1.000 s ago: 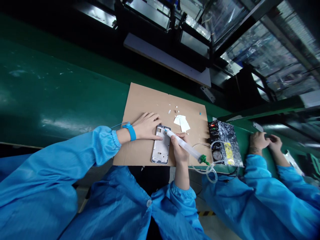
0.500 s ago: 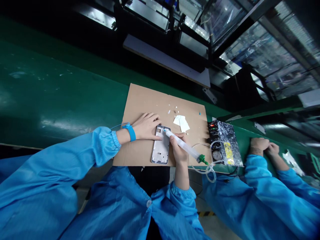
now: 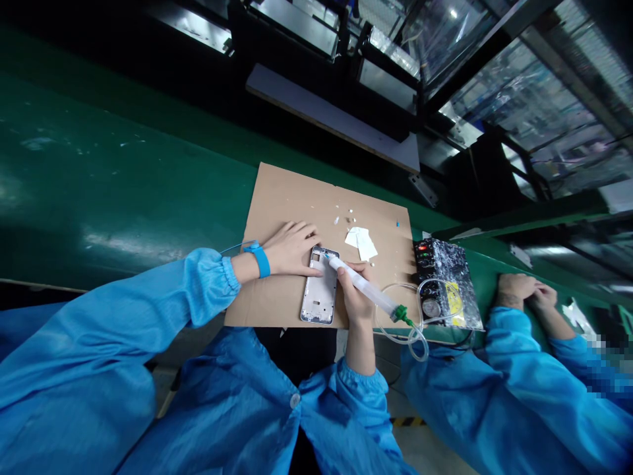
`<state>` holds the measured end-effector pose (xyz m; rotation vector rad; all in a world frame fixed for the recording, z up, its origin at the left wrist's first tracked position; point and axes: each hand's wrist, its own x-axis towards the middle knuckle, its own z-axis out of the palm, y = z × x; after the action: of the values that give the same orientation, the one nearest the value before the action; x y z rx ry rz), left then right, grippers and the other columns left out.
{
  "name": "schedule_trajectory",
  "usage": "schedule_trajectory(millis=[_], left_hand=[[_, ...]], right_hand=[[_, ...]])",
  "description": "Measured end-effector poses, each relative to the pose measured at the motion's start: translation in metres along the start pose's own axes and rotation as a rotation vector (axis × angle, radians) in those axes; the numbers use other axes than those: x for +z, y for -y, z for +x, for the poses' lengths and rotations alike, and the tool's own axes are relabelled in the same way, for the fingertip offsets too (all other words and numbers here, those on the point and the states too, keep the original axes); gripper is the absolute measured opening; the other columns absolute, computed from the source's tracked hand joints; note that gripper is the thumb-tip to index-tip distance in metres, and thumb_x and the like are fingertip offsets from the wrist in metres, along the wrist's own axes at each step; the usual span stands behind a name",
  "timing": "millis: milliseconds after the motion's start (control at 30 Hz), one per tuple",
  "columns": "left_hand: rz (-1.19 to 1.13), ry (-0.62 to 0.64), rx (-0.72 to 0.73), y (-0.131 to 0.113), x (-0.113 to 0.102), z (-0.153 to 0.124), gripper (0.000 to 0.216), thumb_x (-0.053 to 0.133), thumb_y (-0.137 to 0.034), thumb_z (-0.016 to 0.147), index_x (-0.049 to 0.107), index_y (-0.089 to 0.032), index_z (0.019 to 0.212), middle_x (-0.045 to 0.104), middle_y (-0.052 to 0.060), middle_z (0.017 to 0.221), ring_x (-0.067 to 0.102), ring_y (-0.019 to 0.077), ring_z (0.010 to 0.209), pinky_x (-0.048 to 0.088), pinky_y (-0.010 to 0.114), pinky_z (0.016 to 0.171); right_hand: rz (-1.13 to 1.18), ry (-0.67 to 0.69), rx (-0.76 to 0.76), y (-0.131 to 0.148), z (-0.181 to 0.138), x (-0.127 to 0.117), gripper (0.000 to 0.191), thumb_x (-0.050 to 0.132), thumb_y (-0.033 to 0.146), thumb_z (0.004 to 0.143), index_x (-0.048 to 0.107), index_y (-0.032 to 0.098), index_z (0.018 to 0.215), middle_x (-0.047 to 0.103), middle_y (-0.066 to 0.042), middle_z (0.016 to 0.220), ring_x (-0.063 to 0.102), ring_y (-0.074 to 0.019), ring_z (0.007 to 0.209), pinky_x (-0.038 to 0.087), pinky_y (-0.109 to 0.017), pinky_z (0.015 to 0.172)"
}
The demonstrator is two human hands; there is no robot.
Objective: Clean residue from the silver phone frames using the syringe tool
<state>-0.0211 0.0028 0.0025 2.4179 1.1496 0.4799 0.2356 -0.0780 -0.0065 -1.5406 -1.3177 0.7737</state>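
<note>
A phone frame (image 3: 318,298), light grey inside with a dark rim, lies on a cardboard sheet (image 3: 277,191). My left hand (image 3: 291,252) rests flat at its upper left, fingers stretched out and thumb reaching over the frame's left edge. A blue band circles that wrist. In my right hand (image 3: 357,297) is a clear dispensing syringe (image 3: 363,285), held slanted like a pen. Its blue tip is at the top part of the frame; whether it touches cannot be made out. A green cap (image 3: 400,313) at the syringe's rear joins a clear air tube (image 3: 420,343).
White paper pieces (image 3: 363,244) and small crumbs lie on the cardboard. A black dispenser box (image 3: 445,270) with a gauge and red display stands to the right, the tube looping before it. Beyond it, a co-worker's hands (image 3: 517,289) rest on the green bench (image 3: 148,198).
</note>
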Motion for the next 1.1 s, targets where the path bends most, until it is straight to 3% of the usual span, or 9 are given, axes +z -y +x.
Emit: schedule_trajectory(millis=[533, 733, 933, 1100], left_hand=[[0.002, 0.007, 0.000, 0.000, 0.000, 0.000, 0.066, 0.089, -0.076, 0.098, 0.079, -0.022, 0.135, 0.073, 0.015, 0.147, 0.066, 0.0390, 0.136, 0.048, 0.053, 0.120], [0.017, -0.009, 0.007, 0.001, 0.002, 0.000, 0.066, 0.088, -0.078, 0.099, 0.078, -0.022, 0.133, 0.074, 0.015, 0.147, 0.066, 0.0383, 0.134, 0.049, 0.054, 0.119], [-0.005, -0.027, 0.017, 0.004, 0.003, 0.000, 0.065, 0.087, -0.079, 0.098, 0.079, -0.024, 0.132, 0.074, 0.014, 0.145, 0.066, 0.0385, 0.134, 0.051, 0.054, 0.117], [-0.008, -0.024, 0.018, 0.003, 0.002, -0.001, 0.065, 0.087, -0.078, 0.099, 0.079, -0.024, 0.133, 0.073, 0.014, 0.145, 0.066, 0.0382, 0.133, 0.050, 0.053, 0.117]], right_hand=[[-0.019, 0.004, -0.017, -0.004, 0.001, 0.000, 0.058, 0.091, 0.081, 0.094, 0.076, 0.026, 0.103, 0.087, -0.011, 0.100, 0.081, -0.0267, 0.089, 0.068, -0.039, 0.079], [-0.009, -0.001, -0.003, 0.003, 0.000, 0.001, 0.057, 0.092, 0.079, 0.093, 0.078, 0.025, 0.104, 0.090, -0.014, 0.105, 0.083, -0.0298, 0.096, 0.070, -0.042, 0.084], [-0.016, -0.013, -0.002, 0.010, 0.000, 0.002, 0.054, 0.094, 0.076, 0.093, 0.081, 0.025, 0.103, 0.089, -0.017, 0.104, 0.083, -0.0317, 0.094, 0.070, -0.044, 0.079], [-0.027, -0.009, -0.012, 0.009, 0.001, 0.002, 0.054, 0.092, 0.078, 0.094, 0.082, 0.026, 0.106, 0.089, -0.013, 0.108, 0.083, -0.0299, 0.098, 0.073, -0.046, 0.087]])
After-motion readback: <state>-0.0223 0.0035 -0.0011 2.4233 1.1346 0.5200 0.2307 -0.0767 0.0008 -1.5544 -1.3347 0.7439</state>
